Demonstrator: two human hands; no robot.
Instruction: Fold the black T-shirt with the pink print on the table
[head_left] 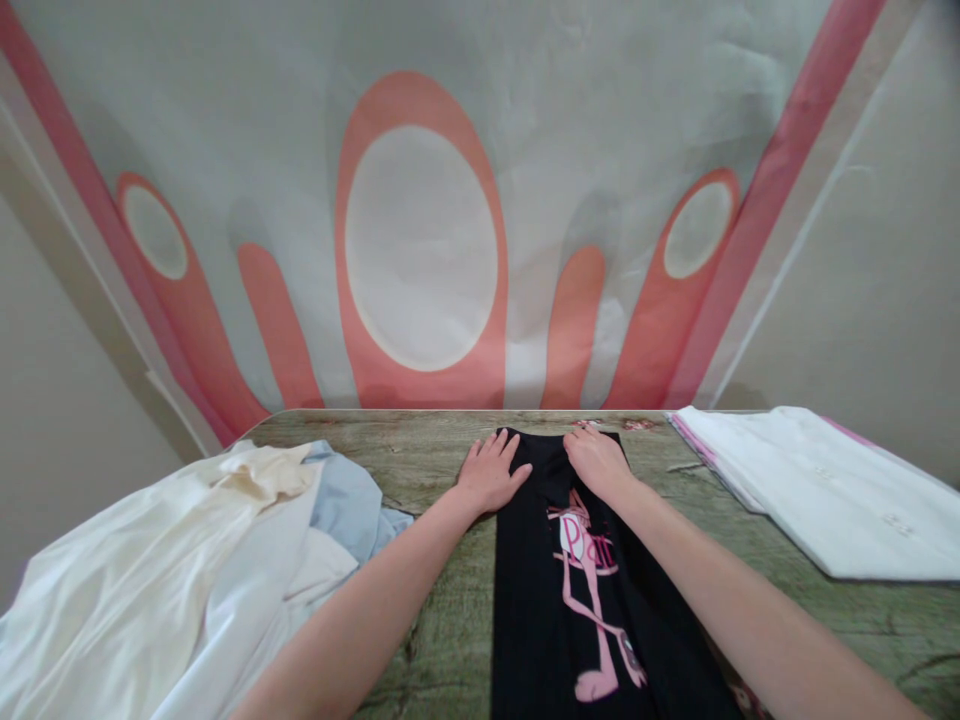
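Note:
A black T-shirt [529,600] with a pink long-legged cartoon figure and pink lettering lies lengthwise on the table, narrowed into a long strip. My left hand [491,472] rests flat at its far left corner, fingers stretched out and partly on the cloth. At the far right end, my right hand [596,460] has its fingers curled over the shirt's edge, closed on the fabric. The shirt's right side is partly covered by my right forearm, and its near end runs out of view.
A loose heap of cream, white and light blue clothes [150,570] lies on the left. Flat folded white garments [840,490], with pink edges showing, are stacked at the right. The wood-patterned table [420,450] meets a wall hanging [420,250] with pink shapes.

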